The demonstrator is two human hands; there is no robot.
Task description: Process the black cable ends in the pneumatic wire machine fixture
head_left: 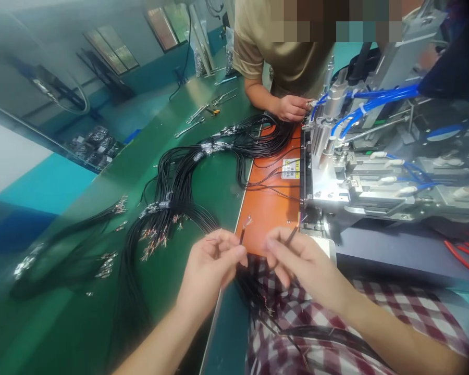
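Cable stands nearly upright, pinched in my left hand; my right hand grips a second cable, tilted, near the machine.

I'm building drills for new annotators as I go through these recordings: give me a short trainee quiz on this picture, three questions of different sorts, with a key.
1. Multiple choice: what does the wearer's right hand hold?
A) a screwdriver
B) a dark cable
C) a pair of pliers

2. True or false: the wearer's left hand also holds a cable end.

3. Fill in the blank: the panel between the green tabletop and the machine is ____.

Key: 1. B; 2. True; 3. orange.
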